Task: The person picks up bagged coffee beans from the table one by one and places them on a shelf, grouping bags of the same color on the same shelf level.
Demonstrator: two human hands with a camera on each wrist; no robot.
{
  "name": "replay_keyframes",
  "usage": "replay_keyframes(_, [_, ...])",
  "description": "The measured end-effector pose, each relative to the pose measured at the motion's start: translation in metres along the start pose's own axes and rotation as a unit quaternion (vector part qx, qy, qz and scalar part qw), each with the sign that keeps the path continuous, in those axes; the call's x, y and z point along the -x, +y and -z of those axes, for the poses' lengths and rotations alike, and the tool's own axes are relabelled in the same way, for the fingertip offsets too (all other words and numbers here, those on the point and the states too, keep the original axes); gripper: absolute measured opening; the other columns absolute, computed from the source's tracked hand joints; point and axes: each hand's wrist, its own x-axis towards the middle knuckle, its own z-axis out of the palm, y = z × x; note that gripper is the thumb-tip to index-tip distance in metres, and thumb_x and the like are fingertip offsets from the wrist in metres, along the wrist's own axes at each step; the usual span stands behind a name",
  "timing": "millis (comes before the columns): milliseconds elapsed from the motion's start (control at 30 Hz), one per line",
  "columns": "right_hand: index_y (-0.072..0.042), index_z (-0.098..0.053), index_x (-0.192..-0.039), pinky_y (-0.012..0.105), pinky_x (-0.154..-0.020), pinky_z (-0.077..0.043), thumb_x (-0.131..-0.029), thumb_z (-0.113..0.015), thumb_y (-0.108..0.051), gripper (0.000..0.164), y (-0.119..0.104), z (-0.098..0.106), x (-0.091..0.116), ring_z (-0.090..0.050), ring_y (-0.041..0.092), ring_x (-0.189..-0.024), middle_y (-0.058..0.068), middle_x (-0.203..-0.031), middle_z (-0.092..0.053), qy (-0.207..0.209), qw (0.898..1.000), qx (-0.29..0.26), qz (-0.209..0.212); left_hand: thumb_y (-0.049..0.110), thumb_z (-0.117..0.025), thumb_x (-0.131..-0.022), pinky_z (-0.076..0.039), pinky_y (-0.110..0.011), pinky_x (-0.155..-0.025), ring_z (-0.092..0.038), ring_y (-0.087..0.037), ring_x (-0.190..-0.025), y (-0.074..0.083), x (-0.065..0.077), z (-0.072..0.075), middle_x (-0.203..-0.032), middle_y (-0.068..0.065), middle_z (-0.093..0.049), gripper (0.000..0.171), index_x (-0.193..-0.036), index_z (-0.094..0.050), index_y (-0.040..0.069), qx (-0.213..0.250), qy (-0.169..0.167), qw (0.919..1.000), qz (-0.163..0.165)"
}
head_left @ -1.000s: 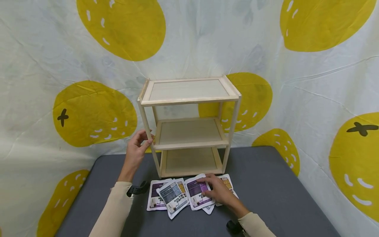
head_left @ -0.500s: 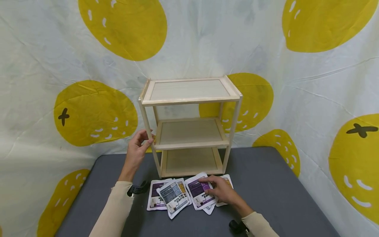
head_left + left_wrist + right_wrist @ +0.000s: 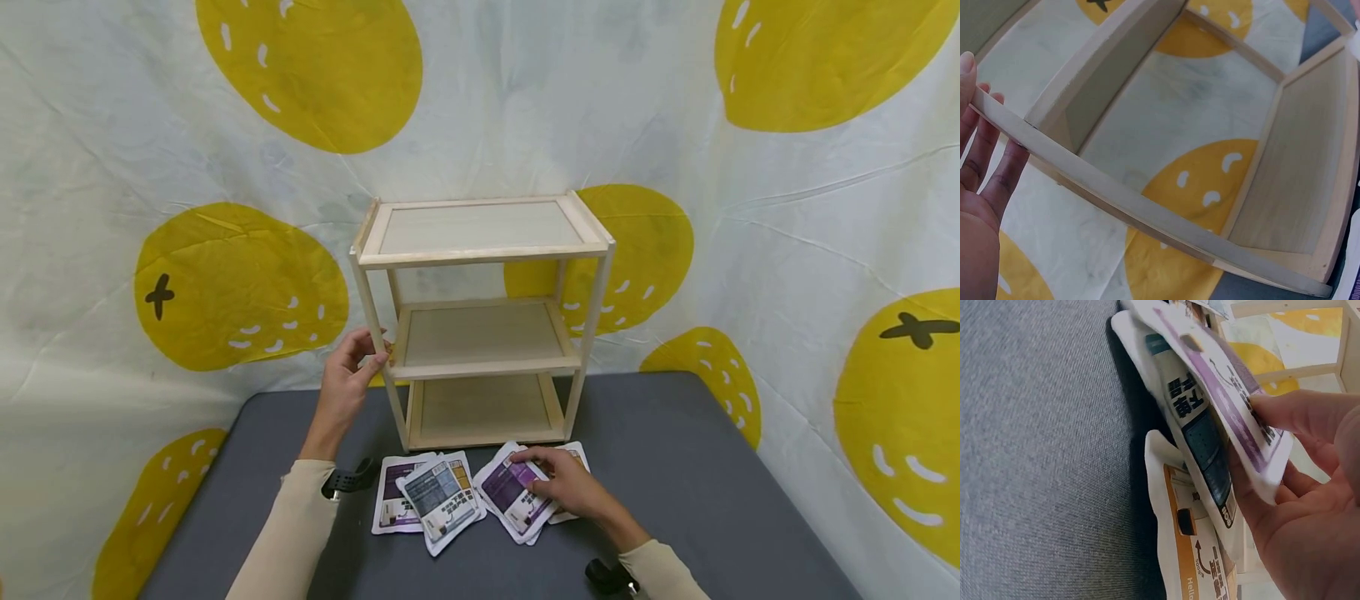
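Observation:
A three-tier wooden shelf (image 3: 480, 367) stands at the back of the grey surface. My left hand (image 3: 348, 375) grips its front left post at middle-shelf height; in the left wrist view, the thumb lies on one side of the post (image 3: 1116, 184) and fingers show on the other. My right hand (image 3: 572, 485) pinches the edge of a purple-and-white pouch (image 3: 510, 492) between thumb and fingers. In the right wrist view this pouch (image 3: 1235, 406) tilts up over a teal-and-white pouch (image 3: 1205, 450). An orange-and-white pouch (image 3: 1191, 544) lies close by, partly under the hand in the head view.
Left of the right hand, a blue-grey pouch (image 3: 441, 504) overlaps another purple pouch (image 3: 393, 500). All the pouches lie just in front of the shelf's bottom tier (image 3: 480, 412). Behind is a white curtain (image 3: 480, 100) with large yellow fruit prints.
My right hand has shifted slightly right with the purple pouch, which has turned and now covers more of the pouch under it. The left hand stays on the post.

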Motion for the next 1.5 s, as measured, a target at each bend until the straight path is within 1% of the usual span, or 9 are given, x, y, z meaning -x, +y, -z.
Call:
replay_keyframes(67, [-0.004,-0.069,-0.125,0.029,-0.100,-0.044,-0.086,-0.070,0.005,0.040,0.001,0.001,0.000,-0.057,0.031,-0.125,0.014,-0.131,-0.067,-0.007,1.000,-0.002,0.003,-0.001,-0.065,-0.096,-0.057,-0.022,-0.083,-0.064,-0.026,-0.100,0.000,0.000,0.000,-0.107,-0.029,-0.061,0.036,-0.131,-0.057,-0.005,-0.001,0.001,1.0000,0.002])
replay_keyframes(167, [-0.003,-0.069,-0.126,0.028,-0.102,-0.044,-0.089,-0.070,0.001,0.037,0.000,0.002,0.000,-0.056,0.030,-0.128,0.015,-0.131,-0.067,-0.003,1.000,0.005,-0.006,0.001,-0.065,-0.096,-0.056,-0.023,-0.084,-0.065,-0.024,-0.100,0.000,0.000,0.000,-0.107,-0.026,-0.062,0.036,-0.132,-0.058,-0.004,-0.001,0.001,1.0000,0.003])
replay_keyframes(267, [0.001,-0.069,-0.125,0.023,-0.082,-0.050,-0.090,-0.074,-0.006,0.036,-0.002,0.002,0.000,-0.066,0.018,-0.100,0.019,-0.109,-0.072,0.021,0.999,-0.001,-0.031,0.002,-0.066,-0.096,-0.057,-0.024,-0.084,-0.065,-0.024,-0.100,-0.001,0.000,0.001,-0.106,-0.021,-0.063,0.036,-0.131,-0.059,-0.001,0.001,0.004,1.0000,0.003])
replay_keyframes(400, [0.009,-0.062,-0.128,0.021,-0.059,-0.049,-0.088,-0.076,-0.003,0.045,-0.004,0.001,0.000,-0.059,0.008,-0.071,0.020,-0.095,-0.069,0.061,0.996,-0.037,-0.056,0.003,-0.066,-0.096,-0.057,-0.023,-0.084,-0.064,-0.024,-0.099,-0.001,0.001,0.001,-0.104,-0.014,-0.064,0.034,-0.130,-0.060,0.000,-0.002,0.002,1.0000,-0.004])
replay_keyframes(700, [0.000,-0.066,-0.131,0.019,-0.052,-0.036,-0.086,-0.070,0.004,0.045,-0.004,0.000,0.001,-0.042,0.004,-0.060,-0.001,-0.071,-0.048,0.046,0.998,0.013,-0.043,0.001,-0.065,-0.097,-0.057,-0.023,-0.083,-0.064,-0.027,-0.098,-0.002,0.001,0.001,-0.103,-0.015,-0.063,0.033,-0.130,-0.060,-0.001,-0.002,0.002,1.0000,-0.006])
replay_keyframes(933, [0.003,-0.066,-0.129,0.020,-0.054,-0.036,-0.088,-0.070,0.000,0.041,-0.004,0.001,0.003,-0.043,0.004,-0.063,0.002,-0.074,-0.051,0.030,0.997,-0.006,-0.065,0.000,-0.065,-0.096,-0.057,-0.023,-0.083,-0.065,-0.024,-0.098,-0.003,0.001,0.001,-0.104,-0.014,-0.064,0.034,-0.130,-0.059,-0.001,-0.004,0.000,0.9999,-0.011])
replay_keyframes(1167, [0.012,-0.052,-0.138,0.023,-0.066,-0.054,-0.088,-0.073,0.002,0.056,-0.010,-0.002,0.005,-0.065,0.017,-0.084,0.025,-0.117,-0.060,0.065,0.992,-0.090,-0.065,0.000,-0.066,-0.096,-0.057,-0.024,-0.082,-0.065,-0.026,-0.097,-0.001,0.000,0.001,-0.103,-0.013,-0.064,0.034,-0.129,-0.060,-0.001,-0.001,0.001,0.9999,-0.014])
replay_keyframes(1367, [0.006,-0.062,-0.131,0.022,-0.059,-0.050,-0.085,-0.070,0.008,0.046,-0.003,-0.009,0.005,-0.061,0.009,-0.073,0.020,-0.093,-0.070,0.075,0.995,-0.038,-0.049,-0.001,-0.064,-0.097,-0.057,-0.023,-0.083,-0.064,-0.027,-0.099,-0.002,0.000,0.001,-0.105,-0.023,-0.062,0.034,-0.130,-0.059,-0.003,-0.005,-0.003,0.9998,-0.017])
replay_keyframes(1500, [0.005,-0.067,-0.125,0.020,-0.057,-0.049,-0.085,-0.070,0.007,0.040,0.002,-0.012,0.004,-0.060,0.004,-0.069,0.018,-0.094,-0.072,0.073,0.996,-0.022,-0.049,-0.001,-0.063,-0.097,-0.057,-0.023,-0.084,-0.065,-0.025,-0.100,-0.003,0.000,0.001,-0.107,-0.028,-0.061,0.035,-0.132,-0.056,-0.006,-0.004,-0.004,0.9999,-0.011])
